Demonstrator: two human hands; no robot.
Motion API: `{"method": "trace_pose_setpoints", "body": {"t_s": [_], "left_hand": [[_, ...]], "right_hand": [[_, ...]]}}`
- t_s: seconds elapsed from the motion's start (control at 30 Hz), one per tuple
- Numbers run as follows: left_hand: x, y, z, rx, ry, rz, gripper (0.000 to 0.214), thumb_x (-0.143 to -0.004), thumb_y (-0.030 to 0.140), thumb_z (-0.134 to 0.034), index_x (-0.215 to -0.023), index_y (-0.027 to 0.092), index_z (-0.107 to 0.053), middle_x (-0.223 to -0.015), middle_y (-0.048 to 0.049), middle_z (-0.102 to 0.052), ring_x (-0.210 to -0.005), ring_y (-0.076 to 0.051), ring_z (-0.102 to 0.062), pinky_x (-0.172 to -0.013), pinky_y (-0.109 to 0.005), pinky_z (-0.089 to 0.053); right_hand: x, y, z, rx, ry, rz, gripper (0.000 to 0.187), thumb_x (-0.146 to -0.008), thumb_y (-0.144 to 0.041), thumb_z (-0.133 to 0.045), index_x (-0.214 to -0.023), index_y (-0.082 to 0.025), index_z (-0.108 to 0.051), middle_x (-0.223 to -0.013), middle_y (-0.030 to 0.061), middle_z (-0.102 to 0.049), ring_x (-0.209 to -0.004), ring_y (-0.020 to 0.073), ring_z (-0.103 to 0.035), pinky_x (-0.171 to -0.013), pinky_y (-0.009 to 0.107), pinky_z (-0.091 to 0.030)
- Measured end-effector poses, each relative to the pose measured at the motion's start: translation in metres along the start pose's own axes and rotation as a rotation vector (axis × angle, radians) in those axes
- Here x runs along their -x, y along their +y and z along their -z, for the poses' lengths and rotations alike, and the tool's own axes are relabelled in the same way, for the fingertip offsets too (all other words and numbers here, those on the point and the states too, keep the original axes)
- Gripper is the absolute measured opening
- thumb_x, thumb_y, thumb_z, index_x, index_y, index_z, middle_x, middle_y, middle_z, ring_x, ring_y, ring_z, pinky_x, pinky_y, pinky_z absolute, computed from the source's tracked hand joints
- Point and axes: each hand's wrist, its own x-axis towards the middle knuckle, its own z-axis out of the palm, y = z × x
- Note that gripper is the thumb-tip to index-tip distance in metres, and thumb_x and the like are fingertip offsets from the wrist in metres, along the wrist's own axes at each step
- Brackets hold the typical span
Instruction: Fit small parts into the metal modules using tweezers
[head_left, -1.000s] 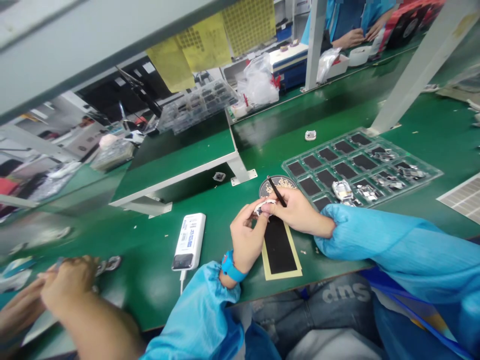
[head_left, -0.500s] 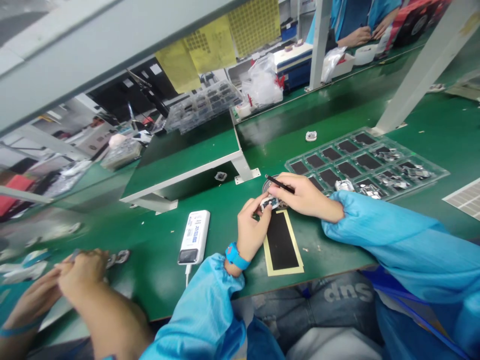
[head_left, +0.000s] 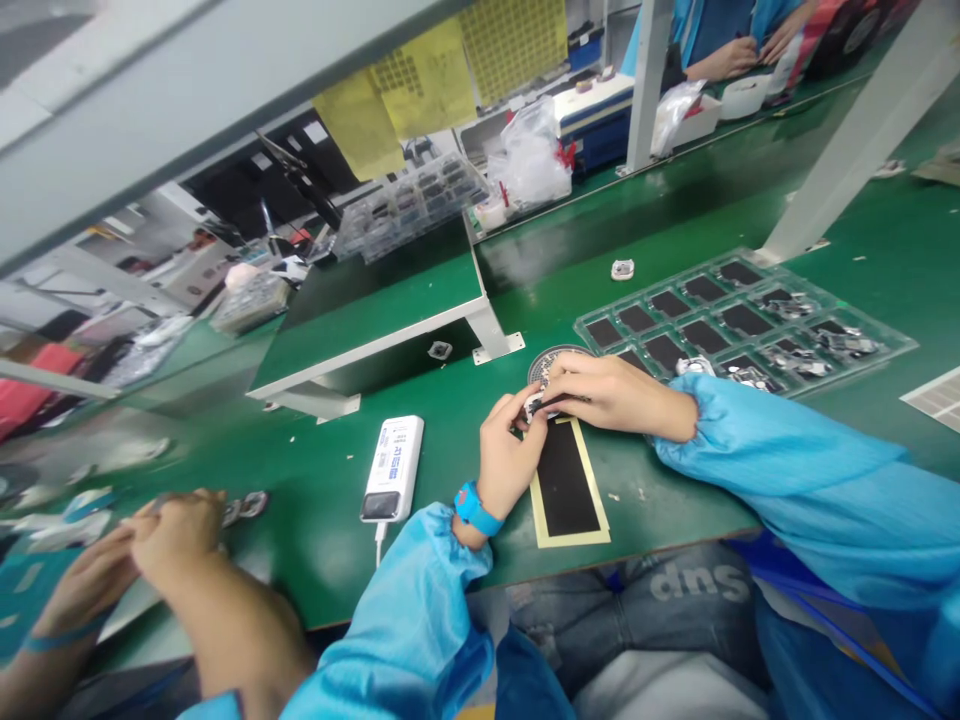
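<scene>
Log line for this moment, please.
left hand: holds part | right hand: holds stick at part | near: mat, tray, power bank

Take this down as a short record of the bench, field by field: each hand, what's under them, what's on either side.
Left hand: pinches a small pale part at the fingertips
Right hand: grips a thin black tool, tip at the part
Under the hands: black pad with a yellow border, on the green table
To the right: clear tray, some pockets holding metal parts
To the left: white power bank
Far left: another person's hands
</scene>
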Motion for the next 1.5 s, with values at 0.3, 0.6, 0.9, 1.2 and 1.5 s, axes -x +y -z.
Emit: {"method": "trace_pose_setpoints", "body": {"t_s": [0.3, 0.6, 0.9, 1.2, 1.5], "left_hand": [[-0.002, -0.008, -0.004, 0.206, 0.01, 0.16, 0.033, -0.089, 0.031, -0.066, -0.12, 0.02, -0.073, -0.105, -0.0072, -0.07, -0.078, -0.015, -0.062, -0.072, -0.028, -0.051], [-0.031, -0.02, 0.045, -0.365, 0.05, 0.046, 0.027, -0.087, 0.023, -0.062, -0.114, 0.023, -0.067, -0.088, -0.0032, -0.071, -0.084, -0.019, -0.066, -0.079, -0.03, -0.049], [-0.117, -0.074, 0.152, -0.703, 0.115, 0.516, 0.041, -0.093, 0.036, -0.054, -0.123, 0.012, -0.07, -0.127, -0.0177, -0.069, -0.118, -0.031, -0.063, -0.097, -0.036, -0.045], [-0.116, -0.09, 0.126, -0.785, 0.081, 0.516, 0.063, -0.085, 0.059, -0.061, -0.134, 0.019, -0.063, -0.154, -0.0171, -0.046, -0.143, -0.04, -0.035, -0.114, -0.055, -0.029], [-0.087, -0.055, 0.124, -0.712, -0.07, 0.397, 0.071, -0.066, 0.069, -0.077, -0.117, 0.021, -0.073, -0.136, -0.0116, -0.065, -0.129, -0.033, -0.054, -0.109, -0.04, -0.04]], "right_hand": [[0.0, 0.0, -0.004, -0.074, -0.027, -0.091, 0.021, -0.102, -0.032, -0.048, -0.112, -0.021, -0.064, -0.111, 0.009, -0.064, -0.102, 0.0224, -0.063, -0.084, 0.035, -0.053], [0.007, 0.03, 0.006, 0.21, -0.036, -0.303, 0.023, -0.096, -0.035, -0.057, -0.108, -0.023, -0.073, -0.101, 0.0066, -0.068, -0.09, 0.0232, -0.066, -0.075, 0.035, -0.05], [0.011, 0.031, 0.0, 0.084, 0.141, -0.208, 0.024, -0.093, -0.031, -0.06, -0.114, -0.03, -0.073, -0.099, 0.0104, -0.072, -0.091, 0.0335, -0.068, -0.079, 0.045, -0.051], [0.016, 0.031, -0.003, 0.039, 0.249, -0.277, 0.031, -0.09, -0.034, -0.062, -0.117, -0.046, -0.069, -0.103, 0.0055, -0.074, -0.095, 0.0452, -0.07, -0.074, 0.055, -0.054], [0.017, 0.029, -0.002, 0.054, 0.244, -0.297, 0.032, -0.091, -0.039, -0.06, -0.12, -0.052, -0.064, -0.103, 0.0038, -0.072, -0.093, 0.0459, -0.069, -0.074, 0.058, -0.053]]}}
